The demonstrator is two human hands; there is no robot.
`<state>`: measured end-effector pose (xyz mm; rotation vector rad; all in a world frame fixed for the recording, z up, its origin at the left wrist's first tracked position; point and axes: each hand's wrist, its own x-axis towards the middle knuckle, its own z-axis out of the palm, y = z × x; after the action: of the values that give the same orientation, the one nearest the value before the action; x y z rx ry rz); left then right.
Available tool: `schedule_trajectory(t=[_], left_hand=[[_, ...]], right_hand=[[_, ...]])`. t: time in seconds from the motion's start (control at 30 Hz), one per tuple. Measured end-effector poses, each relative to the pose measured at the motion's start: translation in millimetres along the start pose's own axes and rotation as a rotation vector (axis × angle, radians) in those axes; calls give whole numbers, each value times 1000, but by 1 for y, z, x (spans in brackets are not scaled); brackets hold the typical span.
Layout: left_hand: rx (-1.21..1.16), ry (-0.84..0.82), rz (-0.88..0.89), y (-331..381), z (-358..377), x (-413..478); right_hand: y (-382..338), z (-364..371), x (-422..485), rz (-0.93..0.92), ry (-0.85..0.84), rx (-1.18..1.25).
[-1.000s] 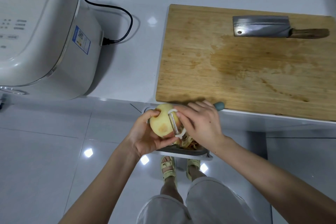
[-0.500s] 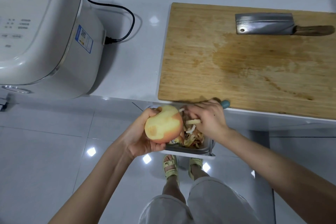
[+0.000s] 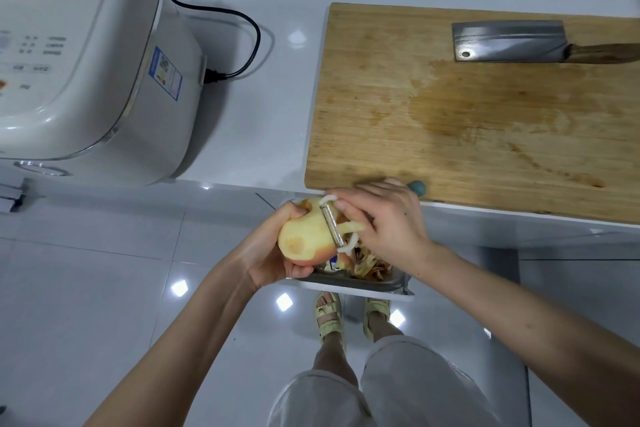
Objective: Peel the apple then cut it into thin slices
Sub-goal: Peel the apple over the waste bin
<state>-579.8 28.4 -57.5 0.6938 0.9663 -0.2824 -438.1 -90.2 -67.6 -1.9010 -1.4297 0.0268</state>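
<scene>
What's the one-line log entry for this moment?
step: peeling | left hand: holds apple | right hand: peeler on apple | peels: in bin | cleaver: on board

Bright overhead light, glare spots on floor, wide-angle edge bending

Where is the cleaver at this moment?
In the head view, the cleaver lies flat at the far right corner of the wooden cutting board, its handle pointing right.
</scene>
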Motion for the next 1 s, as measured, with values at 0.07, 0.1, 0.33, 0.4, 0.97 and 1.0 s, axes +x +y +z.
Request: schedule_trajectory(t=[0.07,0.1,0.33,0.4,0.97,1.0], left_hand=[[-25,1,-18,0,-3,-3],[-35,1,-25,-1,-4,-3],[-123,-142,13,9,-2,-8],[-95,-94,40,13,-2,-9],[91,184,83,-4,-10,17],[103,188,85,-5,-10,17]], right_hand=[[7,-1,-4,36,-15,24],[10,0,-5,50,-27,25],[41,24,-32,221,-297,-258],[39,24,-36,313,-420,-361],[20,32,-43,364,-692,-927],[18,33,-43,367,-695,-928]])
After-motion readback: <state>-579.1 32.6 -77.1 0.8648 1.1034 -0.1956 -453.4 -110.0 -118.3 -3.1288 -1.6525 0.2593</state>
